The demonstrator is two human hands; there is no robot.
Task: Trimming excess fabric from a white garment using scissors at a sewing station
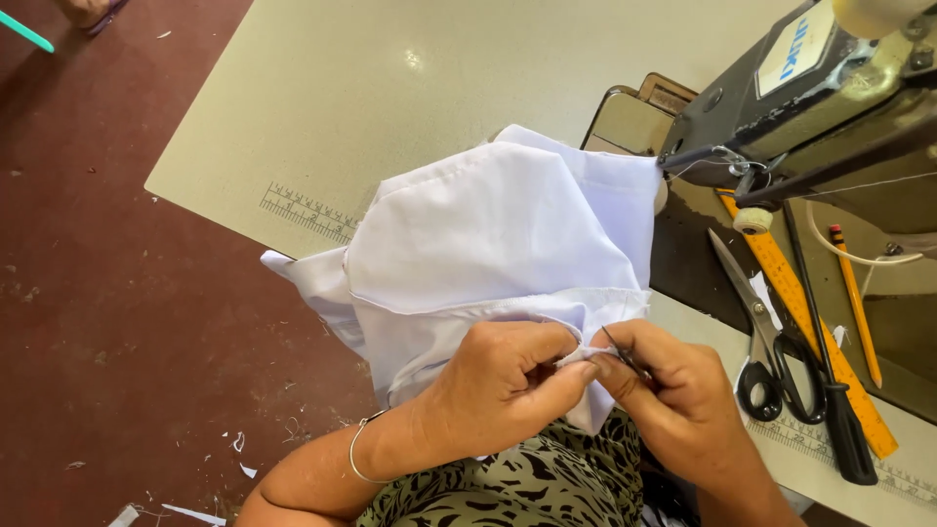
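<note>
A white garment (498,234) hangs bunched over the front edge of the sewing table and down towards my lap. My left hand (503,385) pinches a seam edge of the white cloth between thumb and fingers. My right hand (669,385) sits close beside it, holding a small dark thread snip (617,348) whose tips touch the pinched cloth. A thin bangle is on my left wrist.
A sewing machine (810,88) stands at the right on the beige table (342,88). Beside it lie black-handled scissors (771,342), an orange ruler (810,332), a pencil (855,303) and a black-handled tool (830,390). The red-brown floor (117,322) at left carries cloth scraps.
</note>
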